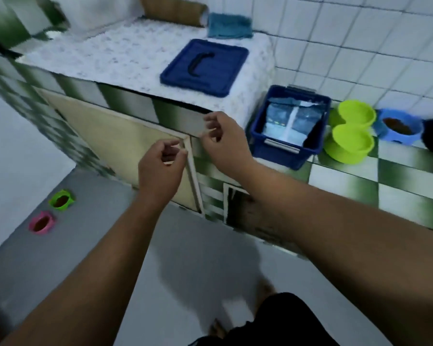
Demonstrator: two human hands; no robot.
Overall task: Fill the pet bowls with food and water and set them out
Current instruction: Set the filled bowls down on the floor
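Lime-green plastic double bowl (350, 131) stands empty on the green-checked tiled worktop (360, 181), just beside the open blue plastic storage bin (283, 151). Once it is filled with water, carrying it down to the floor could slosh both wells, I judge. Next to it, the round blue plastic bowl (398, 127) holds brown kibble and might scatter it if lifted at a tilt. The left hand (160, 168) and right hand (223, 138) hover before the cabinet door, each grip loosely curled and holding nothing. A small green bowl (61, 199) and a small pink bowl (41, 222) stand near each other on the grey floor (98, 245), both with brown food inside
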